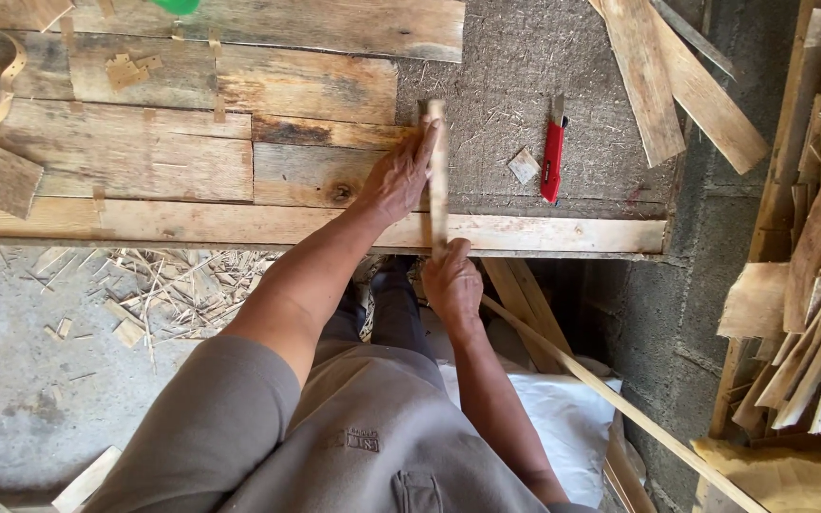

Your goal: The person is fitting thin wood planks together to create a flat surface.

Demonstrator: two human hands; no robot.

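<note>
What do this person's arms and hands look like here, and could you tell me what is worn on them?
Both arms are bare from the upper arm down; short grey sleeves of a grey top end above the elbows. The left hand and the right hand wear no gloves. No ring, watch or bracelet shows on the parts in view. The top has a small dark embroidered marking on the chest.

left hand (399, 176), right hand (452, 285) gripping thin wooden strip (438, 180); red utility knife (552, 160) nearby
</note>
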